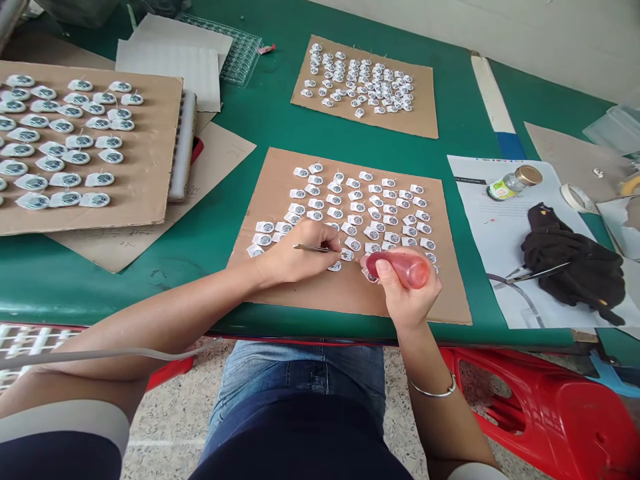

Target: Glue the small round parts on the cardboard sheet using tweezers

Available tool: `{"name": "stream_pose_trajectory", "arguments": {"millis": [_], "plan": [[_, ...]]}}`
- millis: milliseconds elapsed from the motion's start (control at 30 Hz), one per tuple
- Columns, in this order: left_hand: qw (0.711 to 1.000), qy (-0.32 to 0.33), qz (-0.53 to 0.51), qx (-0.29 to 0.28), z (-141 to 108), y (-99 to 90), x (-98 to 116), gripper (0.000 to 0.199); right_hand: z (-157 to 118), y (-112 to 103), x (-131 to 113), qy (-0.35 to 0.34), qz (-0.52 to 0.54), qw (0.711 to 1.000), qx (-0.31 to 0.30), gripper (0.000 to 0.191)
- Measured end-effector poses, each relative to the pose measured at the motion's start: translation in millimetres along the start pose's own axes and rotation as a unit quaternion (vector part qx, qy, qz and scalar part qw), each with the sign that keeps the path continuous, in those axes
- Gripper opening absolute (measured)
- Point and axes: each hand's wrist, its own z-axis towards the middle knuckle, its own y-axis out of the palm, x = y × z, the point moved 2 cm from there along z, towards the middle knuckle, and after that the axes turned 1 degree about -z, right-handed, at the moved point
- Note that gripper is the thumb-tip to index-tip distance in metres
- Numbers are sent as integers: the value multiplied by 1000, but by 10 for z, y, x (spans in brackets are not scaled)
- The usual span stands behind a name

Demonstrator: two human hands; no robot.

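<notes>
My left hand [306,252] is closed around slim metal tweezers [311,248], their tip hidden by the fingers. It rests over the left part of a brown cardboard sheet [300,297] with rows of small white tagged pieces, each with a round dark print. My right hand [413,293] grips a soft red squeeze bottle [400,267], its narrow end pointing left toward a white piece [347,255] between the two hands. Whether the bottle's tip touches that piece I cannot tell.
Another cardboard [170,133] with larger similar pieces sits raised at left; a third [425,100] lies farther back. At right, a paper sheet [475,220] bears a small jar [515,181], black cloth [570,267] and other tweezers [540,272]. A red stool [575,413] stands below the table edge.
</notes>
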Motion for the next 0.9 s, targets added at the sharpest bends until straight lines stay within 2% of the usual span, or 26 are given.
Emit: {"name": "stream_pose_trajectory", "arguments": {"millis": [900], "plan": [[999,29,-22,1,10,8,-64,17,4,16,-7,-10,28,1000,-5,18]]}}
